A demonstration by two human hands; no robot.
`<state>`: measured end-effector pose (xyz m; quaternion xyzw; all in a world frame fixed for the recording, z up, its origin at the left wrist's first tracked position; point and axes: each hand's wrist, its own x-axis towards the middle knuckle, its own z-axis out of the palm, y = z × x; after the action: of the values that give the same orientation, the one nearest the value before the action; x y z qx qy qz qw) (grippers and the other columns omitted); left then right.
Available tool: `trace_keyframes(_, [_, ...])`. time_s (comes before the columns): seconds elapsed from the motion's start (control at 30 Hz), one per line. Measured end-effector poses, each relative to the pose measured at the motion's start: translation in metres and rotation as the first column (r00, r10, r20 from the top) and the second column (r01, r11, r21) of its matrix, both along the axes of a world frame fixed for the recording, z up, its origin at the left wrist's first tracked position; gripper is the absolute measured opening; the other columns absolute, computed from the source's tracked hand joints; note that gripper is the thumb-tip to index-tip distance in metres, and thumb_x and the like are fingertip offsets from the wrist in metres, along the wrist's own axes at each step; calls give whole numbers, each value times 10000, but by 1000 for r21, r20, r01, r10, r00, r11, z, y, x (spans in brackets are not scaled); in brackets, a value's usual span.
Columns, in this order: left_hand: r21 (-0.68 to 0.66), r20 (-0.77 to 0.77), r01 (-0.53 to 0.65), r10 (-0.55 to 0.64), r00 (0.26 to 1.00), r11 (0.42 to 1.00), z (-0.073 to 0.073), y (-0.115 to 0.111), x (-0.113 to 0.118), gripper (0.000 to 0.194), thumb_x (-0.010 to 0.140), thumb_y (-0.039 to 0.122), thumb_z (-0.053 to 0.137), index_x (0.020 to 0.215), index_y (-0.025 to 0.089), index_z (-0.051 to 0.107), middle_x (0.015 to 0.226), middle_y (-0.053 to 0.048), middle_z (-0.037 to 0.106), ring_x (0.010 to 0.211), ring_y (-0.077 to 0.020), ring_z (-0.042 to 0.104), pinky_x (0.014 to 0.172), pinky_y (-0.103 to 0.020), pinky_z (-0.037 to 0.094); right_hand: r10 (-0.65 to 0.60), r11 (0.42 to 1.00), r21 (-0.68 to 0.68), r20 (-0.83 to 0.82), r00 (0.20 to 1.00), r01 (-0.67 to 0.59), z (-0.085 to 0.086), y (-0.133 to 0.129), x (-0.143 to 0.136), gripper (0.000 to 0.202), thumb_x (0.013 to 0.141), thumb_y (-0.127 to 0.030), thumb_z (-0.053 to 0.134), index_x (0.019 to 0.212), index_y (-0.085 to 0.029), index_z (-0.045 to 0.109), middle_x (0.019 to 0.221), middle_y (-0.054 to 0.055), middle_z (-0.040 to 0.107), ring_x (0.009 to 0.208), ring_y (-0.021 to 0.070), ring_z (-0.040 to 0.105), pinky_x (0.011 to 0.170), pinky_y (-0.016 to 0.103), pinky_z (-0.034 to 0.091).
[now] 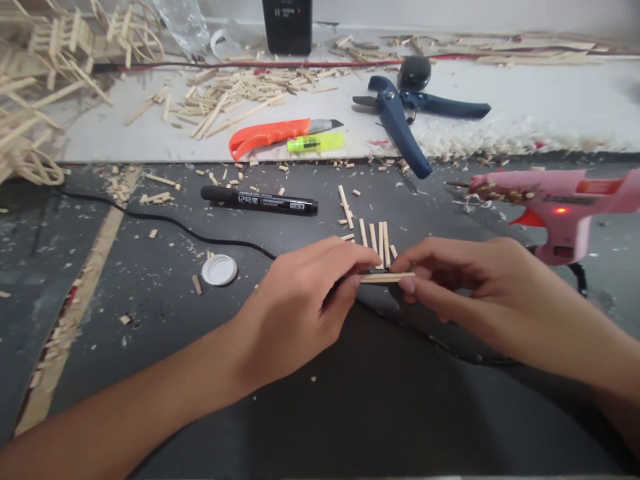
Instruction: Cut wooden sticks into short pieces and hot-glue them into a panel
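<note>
Thin wooden sticks [383,278], lying side by side, are pinched at both ends between my two hands. My left hand [305,293] closes on their left end, and its fingers hide that end. At the right end, the thumb and fingertips of my right hand [460,277] hold them. Just behind my fingertips, several short wooden sticks [373,239] lie in a loose row on the dark table. A black permanent marker [260,201] rests beyond my left hand. To the right, a pink glue gun [550,200] with a lit red light lies beyond my right hand.
A white cap [219,270] and a black cable [200,233] are at left. On the white ledge [145,140] lie an orange knife [273,135], a yellow-green highlighter [316,142], blue cutters [400,120] and a stick pile [235,93]. Wooden stick structures [45,87] stand far left.
</note>
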<state>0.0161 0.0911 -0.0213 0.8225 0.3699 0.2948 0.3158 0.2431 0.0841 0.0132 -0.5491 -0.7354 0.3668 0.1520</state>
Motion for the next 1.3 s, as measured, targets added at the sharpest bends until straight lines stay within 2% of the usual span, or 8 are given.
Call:
trace_keyframes(0.1, [49, -84, -26, 30, 996, 998, 4, -4, -3, 270, 950, 62, 495, 1144, 191, 633, 1102, -35, 703, 1020, -147, 655, 897, -261, 503, 21, 999, -41, -6, 1000, -21, 0, -3, 6, 170, 908, -419, 622, 864, -276, 701, 518, -64, 576, 424, 99, 491, 374, 212, 326])
trace_keyframes(0.2, [66, -190, -44, 55, 980, 997, 8, -5, -6, 274, 932, 61, 494, 1123, 195, 638, 1099, -41, 684, 961, -155, 652, 821, -271, 511, 47, 997, -68, 42, 998, -44, -4, -6, 6, 153, 913, -418, 616, 906, -289, 697, 544, -59, 606, 414, 111, 522, 350, 223, 338])
trace_keyframes(0.47, [21, -306, -29, 34, 951, 999, 9, -2, -10, 101, 865, 142, 573, 857, 214, 644, 758, 7, 602, 646, -145, 556, 551, -305, 405, 134, 982, 116, 127, 983, -149, -8, -9, 1, 52, 883, -288, 639, 912, -289, 681, 478, -92, 540, 351, 89, 446, 346, 224, 328])
trace_keyframes(0.73, [23, -319, -13, 20, 948, 1000, 10, -10, -5, 128, 924, 166, 565, 891, 178, 688, 791, -7, 634, 689, -163, 596, 590, -339, 449, 116, 979, 149, 159, 980, -140, -16, -10, 0, 88, 875, -253, 634, 807, -276, 684, 491, -77, 542, 365, 88, 450, 377, 234, 319])
trace_keyframes(0.87, [42, -302, -22, 34, 953, 999, 7, -13, -5, 141, 947, 174, 566, 886, 179, 692, 793, -15, 659, 721, -173, 623, 619, -351, 473, 93, 968, 220, 133, 987, -120, -16, -14, -7, 175, 895, -200, 576, 766, -242, 687, 519, -53, 601, 395, 101, 532, 397, 252, 352])
trace_keyframes(1.03, [122, -295, -33, 68, 953, 992, 7, -14, -2, 101, 938, 161, 595, 895, 162, 686, 818, -31, 680, 745, -184, 631, 652, -360, 493, 87, 952, 281, 144, 986, -125, -22, -25, -10, 161, 924, -170, 568, 844, -214, 700, 654, -24, 709, 498, 116, 641, 445, 265, 399])
trace_keyframes(1.13, [201, -268, 0, 55, 962, 980, 5, -12, 0, 86, 932, 156, 621, 940, 159, 707, 871, -28, 699, 795, -187, 635, 703, -359, 509, 69, 938, 328, 143, 987, -113, -28, -31, -12, 136, 960, -183, 574, 894, -221, 686, 712, -30, 726, 512, 98, 628, 487, 255, 414])
trace_keyframes(1.3, [122, -235, 30, -1, 972, 992, 2, -8, -2, 102, 921, 146, 647, 951, 179, 739, 888, -16, 697, 844, -178, 625, 766, -347, 526, 99, 922, 362, 116, 988, -135, -26, -26, -15, 185, 966, -158, 531, 839, -201, 659, 637, -45, 653, 500, 81, 594, 485, 264, 395])
